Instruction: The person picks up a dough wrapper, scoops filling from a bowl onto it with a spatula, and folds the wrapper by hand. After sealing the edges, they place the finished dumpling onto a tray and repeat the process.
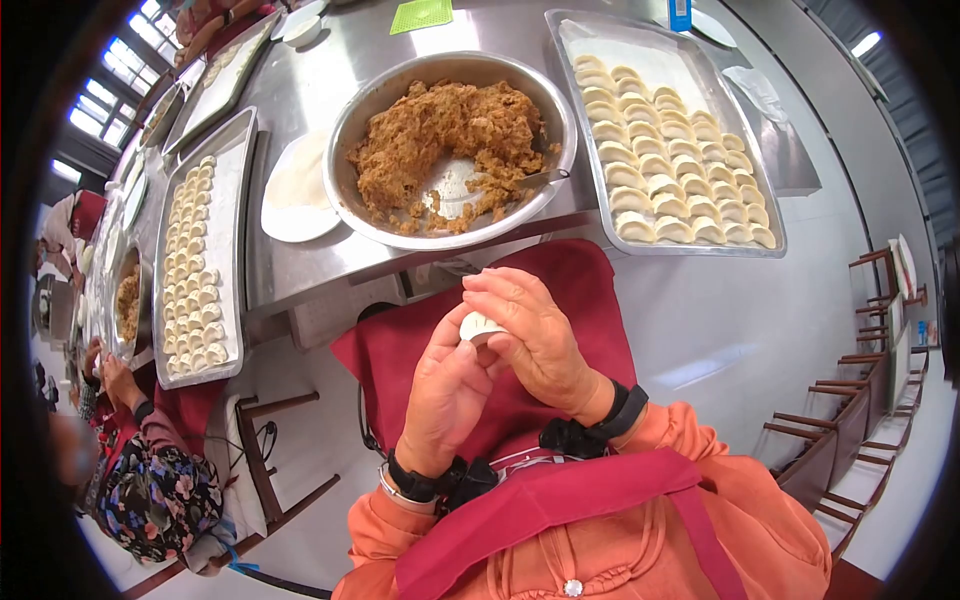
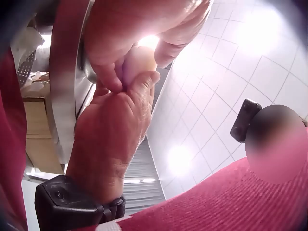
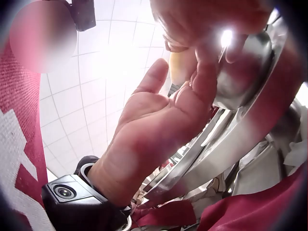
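While the left hand (image 1: 445,385) and right hand (image 1: 540,335) pinch the dumpling (image 1: 480,325) in curled fingers (image 1: 500,290), an overhard squeeze could split its seam.

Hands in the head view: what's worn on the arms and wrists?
The left hand and right hand are bare, no gloves. Orange sleeves reach both wrists. Each wrist carries a black strapped camera unit; the left also has a thin silver bangle.

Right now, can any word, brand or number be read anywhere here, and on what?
No text reads clearly in any view.
Blue pack, top of head view: any print too small to read.
Black wrist unit: no lettering shows.
Dumpling pinched by left hand and right hand: plain.
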### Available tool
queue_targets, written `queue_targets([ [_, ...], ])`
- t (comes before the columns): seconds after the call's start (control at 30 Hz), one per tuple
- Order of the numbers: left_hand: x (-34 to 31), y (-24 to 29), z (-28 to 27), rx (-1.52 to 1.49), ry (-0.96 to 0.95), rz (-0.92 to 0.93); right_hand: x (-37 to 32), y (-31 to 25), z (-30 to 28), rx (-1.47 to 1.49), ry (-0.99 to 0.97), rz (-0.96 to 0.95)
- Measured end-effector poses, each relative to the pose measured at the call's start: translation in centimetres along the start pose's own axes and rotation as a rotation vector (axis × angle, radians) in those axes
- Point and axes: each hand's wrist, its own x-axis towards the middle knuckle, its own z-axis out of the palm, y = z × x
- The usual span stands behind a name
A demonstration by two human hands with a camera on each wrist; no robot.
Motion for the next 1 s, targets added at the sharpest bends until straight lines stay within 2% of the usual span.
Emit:
queue_targets([
  [0.07, 0.3, 0.1, 0.0, -0.063, -0.06, -0.001, 0.1, -0.5, -0.3, 0.034, 0.072, 0.043],
  [0.4, 1.0, -0.9, 1.0, -0.07, -0.018, -0.077, -1.1, 0.3, -1.8, -0.081, 0.095, 0.003],
  [0.47, 1.3, -0.9, 1.4, -0.068, -0.059, -0.037, -1.2, 0.0, -2.1, -0.054, 0.144, 0.062],
  [0.7, 1.8, -1.9, 1.3, 0.137, -0.03, -0.037, -2.4, 0.0, -3.6, -0.241, 0.097, 0.172],
  [0.77, 2.1, -2.0, 1.3, 0.17, -0.053, -0.092, -2.2, -0.1, -4.5, -0.321, -0.001, 0.16],
  [0.83, 2.3, -2.5, 1.2, 0.211, -0.059, -0.141, -2.3, 0.3, -4.9, -0.387, 0.024, 0.116],
  [0.9, 2.4, -2.9, 1.1, 0.326, -0.021, -0.216, -2.5, 0.5, -5.2, -0.457, -0.059, 0.13],
  [1.0, 2.8, -3.3, 1.6, 0.355, -0.052, -0.234, -2.7, 0.9, -5.8, -0.482, -0.106, 0.121],
])
